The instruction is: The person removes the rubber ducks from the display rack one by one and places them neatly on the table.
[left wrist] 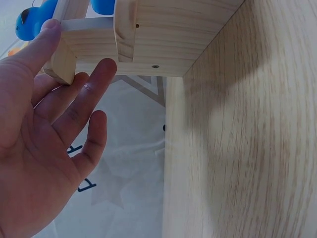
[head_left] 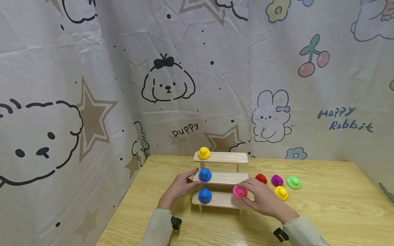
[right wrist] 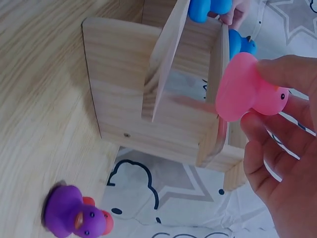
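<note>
My right hand (head_left: 266, 200) pinches a pink rubber duck (right wrist: 245, 89) between thumb and fingers, at the right part of the three-tier wooden shelf (head_left: 226, 177). In the right wrist view the duck is tilted, close to the end of a board. My left hand (head_left: 179, 188) holds the left end of the middle tier, with the thumb (left wrist: 49, 29) on one side and fingers on the other. One blue duck (head_left: 204, 175) sits at the left of the middle tier, another blue duck (head_left: 205, 195) on the bottom tier, and a yellow duck (head_left: 204, 153) at the top left.
Right of the shelf, on the wooden table (head_left: 326, 205), lie a red duck (head_left: 261, 178), a purple duck (head_left: 277, 180), a green duck (head_left: 293, 182) and a second yellow duck (head_left: 281, 193). A printed curtain (head_left: 215, 85) hangs behind the table and at its left.
</note>
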The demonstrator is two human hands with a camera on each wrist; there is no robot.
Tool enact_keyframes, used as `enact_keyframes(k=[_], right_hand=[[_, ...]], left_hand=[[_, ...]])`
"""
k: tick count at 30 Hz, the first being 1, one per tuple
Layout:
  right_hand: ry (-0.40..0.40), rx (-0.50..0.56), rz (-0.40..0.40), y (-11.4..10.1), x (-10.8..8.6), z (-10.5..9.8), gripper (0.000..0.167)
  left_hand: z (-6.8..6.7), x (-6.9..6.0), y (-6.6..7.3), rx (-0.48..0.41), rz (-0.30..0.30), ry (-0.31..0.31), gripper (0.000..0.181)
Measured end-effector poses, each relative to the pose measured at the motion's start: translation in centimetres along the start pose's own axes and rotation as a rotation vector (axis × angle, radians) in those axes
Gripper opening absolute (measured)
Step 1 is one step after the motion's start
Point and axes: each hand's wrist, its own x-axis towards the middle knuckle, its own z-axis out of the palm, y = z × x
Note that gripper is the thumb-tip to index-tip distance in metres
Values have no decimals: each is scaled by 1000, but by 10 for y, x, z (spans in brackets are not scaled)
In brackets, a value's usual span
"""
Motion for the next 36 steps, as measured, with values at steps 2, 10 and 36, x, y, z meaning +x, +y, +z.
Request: enact_keyframes(k=[2, 10, 36], right_hand=[[14, -6, -4, 2, -2, -2, 41], [38, -45, 2, 7, -11, -11, 43], [4, -148, 142, 38, -50, -32, 43]], left_hand=[[0, 0, 0, -2, 0, 1, 62], [0, 0, 0, -1, 0, 5, 62], [0, 0, -2, -3, 11, -4, 63]])
